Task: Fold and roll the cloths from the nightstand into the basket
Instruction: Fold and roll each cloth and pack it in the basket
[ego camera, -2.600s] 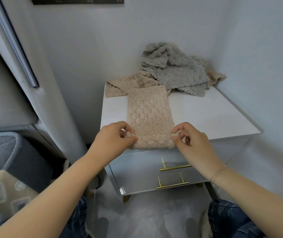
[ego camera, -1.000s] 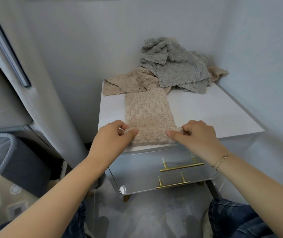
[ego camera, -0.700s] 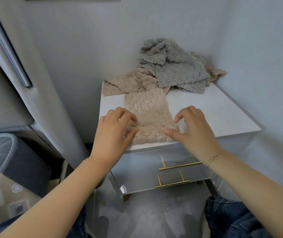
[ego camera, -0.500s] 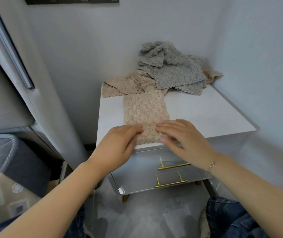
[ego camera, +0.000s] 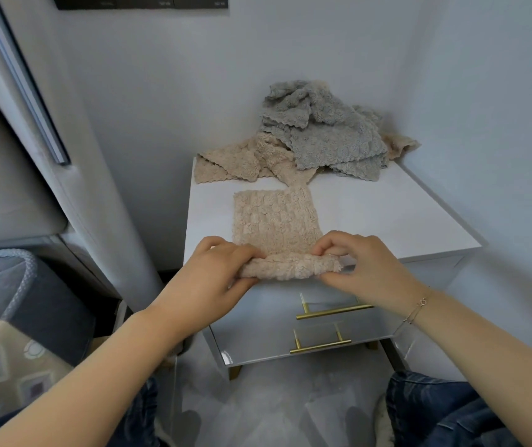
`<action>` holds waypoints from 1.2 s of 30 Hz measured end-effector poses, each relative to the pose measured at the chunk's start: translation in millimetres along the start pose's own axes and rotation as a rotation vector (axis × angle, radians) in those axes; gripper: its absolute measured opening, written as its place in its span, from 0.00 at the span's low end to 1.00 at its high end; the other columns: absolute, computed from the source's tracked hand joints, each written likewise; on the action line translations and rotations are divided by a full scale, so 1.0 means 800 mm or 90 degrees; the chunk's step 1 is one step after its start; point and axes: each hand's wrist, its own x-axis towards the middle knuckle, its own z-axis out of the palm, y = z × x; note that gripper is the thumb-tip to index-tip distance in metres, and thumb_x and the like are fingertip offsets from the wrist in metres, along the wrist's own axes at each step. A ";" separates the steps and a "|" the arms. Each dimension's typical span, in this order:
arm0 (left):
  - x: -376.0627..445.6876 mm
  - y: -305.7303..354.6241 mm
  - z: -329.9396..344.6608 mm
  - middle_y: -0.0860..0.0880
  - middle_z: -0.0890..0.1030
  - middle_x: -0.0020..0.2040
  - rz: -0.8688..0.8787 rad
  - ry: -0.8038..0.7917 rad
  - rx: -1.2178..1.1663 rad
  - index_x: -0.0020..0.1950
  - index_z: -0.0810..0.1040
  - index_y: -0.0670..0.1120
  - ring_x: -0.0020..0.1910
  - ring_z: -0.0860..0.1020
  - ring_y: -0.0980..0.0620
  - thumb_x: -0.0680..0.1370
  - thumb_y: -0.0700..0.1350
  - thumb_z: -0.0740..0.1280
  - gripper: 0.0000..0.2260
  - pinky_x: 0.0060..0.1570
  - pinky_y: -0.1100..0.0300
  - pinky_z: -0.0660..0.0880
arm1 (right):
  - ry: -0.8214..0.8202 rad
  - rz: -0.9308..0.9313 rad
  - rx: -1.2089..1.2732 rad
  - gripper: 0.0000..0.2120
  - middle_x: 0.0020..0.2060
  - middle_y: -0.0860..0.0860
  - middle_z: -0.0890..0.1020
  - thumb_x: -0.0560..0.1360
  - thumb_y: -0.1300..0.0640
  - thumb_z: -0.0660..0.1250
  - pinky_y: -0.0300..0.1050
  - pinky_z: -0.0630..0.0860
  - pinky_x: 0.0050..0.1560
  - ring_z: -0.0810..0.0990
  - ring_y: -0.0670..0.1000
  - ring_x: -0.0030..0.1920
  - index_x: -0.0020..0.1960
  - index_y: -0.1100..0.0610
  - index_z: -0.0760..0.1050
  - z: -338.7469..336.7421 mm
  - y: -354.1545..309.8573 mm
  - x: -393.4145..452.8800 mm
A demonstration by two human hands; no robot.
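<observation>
White nightstand [ego camera: 387, 217], folded beige cloth [ego camera: 274, 221] at its front, beige and grey cloths [ego camera: 326, 137] heaped at back

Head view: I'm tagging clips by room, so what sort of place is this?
Probably a bedroom corner: a white nightstand with brass drawer handles, what looks like a padded headboard beside it, and both hands rolling a beige cloth on top.

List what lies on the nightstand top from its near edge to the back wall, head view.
Rolled end of the beige cloth gripped by left hand and right hand → its flat unrolled part → crumpled beige cloth → grey cloth pile.
</observation>
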 end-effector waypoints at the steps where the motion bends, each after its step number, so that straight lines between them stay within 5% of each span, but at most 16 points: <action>1: 0.001 -0.001 -0.003 0.57 0.80 0.40 -0.014 -0.010 -0.024 0.56 0.77 0.52 0.43 0.71 0.58 0.75 0.58 0.57 0.17 0.58 0.75 0.56 | -0.012 0.019 0.029 0.13 0.46 0.39 0.82 0.69 0.62 0.75 0.25 0.70 0.49 0.78 0.36 0.52 0.46 0.46 0.77 -0.002 -0.001 0.000; 4: 0.006 -0.006 -0.005 0.58 0.78 0.44 -0.072 -0.041 -0.125 0.53 0.79 0.51 0.44 0.74 0.59 0.74 0.60 0.62 0.17 0.49 0.68 0.67 | -0.044 0.057 0.059 0.11 0.46 0.39 0.82 0.69 0.59 0.75 0.25 0.69 0.49 0.77 0.34 0.50 0.48 0.48 0.79 -0.006 -0.001 0.005; 8: 0.010 -0.006 -0.008 0.57 0.77 0.47 -0.182 -0.071 -0.224 0.49 0.76 0.52 0.48 0.74 0.62 0.75 0.53 0.68 0.07 0.47 0.72 0.67 | -0.033 0.080 0.049 0.08 0.43 0.49 0.81 0.69 0.51 0.74 0.33 0.69 0.43 0.74 0.44 0.40 0.48 0.45 0.79 -0.004 0.003 0.011; 11: 0.017 -0.005 -0.013 0.51 0.78 0.42 -0.238 -0.100 -0.257 0.48 0.78 0.46 0.42 0.74 0.58 0.76 0.54 0.65 0.12 0.43 0.68 0.69 | -0.033 0.103 0.060 0.10 0.37 0.60 0.77 0.72 0.48 0.70 0.40 0.65 0.37 0.70 0.46 0.35 0.43 0.54 0.81 -0.002 0.005 0.016; 15: 0.027 -0.006 -0.012 0.54 0.67 0.29 -0.312 -0.063 -0.292 0.41 0.74 0.45 0.26 0.66 0.60 0.78 0.55 0.63 0.15 0.30 0.69 0.65 | -0.010 0.132 0.069 0.23 0.26 0.49 0.64 0.75 0.45 0.66 0.38 0.57 0.31 0.62 0.43 0.27 0.33 0.63 0.68 0.002 0.004 0.020; 18: 0.036 -0.011 -0.008 0.50 0.71 0.31 -0.359 -0.037 -0.297 0.44 0.75 0.47 0.25 0.65 0.59 0.78 0.56 0.63 0.13 0.28 0.70 0.64 | 0.038 0.149 0.050 0.18 0.27 0.47 0.68 0.75 0.45 0.66 0.35 0.62 0.31 0.67 0.44 0.29 0.42 0.61 0.75 0.009 0.008 0.025; 22: 0.043 -0.012 0.002 0.44 0.78 0.37 -0.429 0.040 -0.294 0.48 0.75 0.47 0.29 0.69 0.57 0.75 0.55 0.68 0.12 0.27 0.73 0.66 | 0.117 0.174 0.016 0.15 0.34 0.50 0.76 0.72 0.46 0.71 0.32 0.66 0.33 0.71 0.42 0.32 0.50 0.54 0.71 0.016 0.010 0.031; 27: 0.044 -0.011 0.008 0.54 0.75 0.50 -0.259 0.161 -0.148 0.50 0.77 0.51 0.48 0.73 0.58 0.74 0.47 0.72 0.07 0.46 0.74 0.65 | 0.180 -0.029 -0.135 0.13 0.52 0.49 0.74 0.73 0.55 0.71 0.37 0.67 0.50 0.71 0.46 0.51 0.55 0.55 0.73 0.018 0.010 0.032; 30: 0.041 -0.013 0.008 0.54 0.80 0.53 -0.084 0.123 -0.020 0.50 0.81 0.49 0.51 0.77 0.53 0.78 0.44 0.64 0.07 0.53 0.54 0.73 | 0.140 -0.196 -0.267 0.09 0.52 0.49 0.79 0.77 0.57 0.63 0.42 0.68 0.55 0.75 0.48 0.53 0.54 0.56 0.79 0.021 0.015 0.031; 33: 0.029 -0.014 0.010 0.54 0.81 0.55 -0.045 0.041 0.001 0.57 0.79 0.48 0.54 0.79 0.52 0.78 0.47 0.56 0.15 0.54 0.47 0.75 | 0.042 -0.177 -0.233 0.16 0.58 0.46 0.80 0.76 0.50 0.64 0.40 0.68 0.61 0.76 0.45 0.58 0.62 0.54 0.76 0.016 0.021 0.025; 36: 0.014 -0.018 0.011 0.56 0.77 0.62 -0.058 -0.018 -0.014 0.66 0.73 0.52 0.61 0.73 0.56 0.77 0.59 0.58 0.21 0.63 0.53 0.68 | -0.034 -0.119 -0.166 0.27 0.61 0.44 0.76 0.71 0.48 0.73 0.25 0.60 0.61 0.71 0.40 0.60 0.67 0.51 0.72 0.011 0.022 0.017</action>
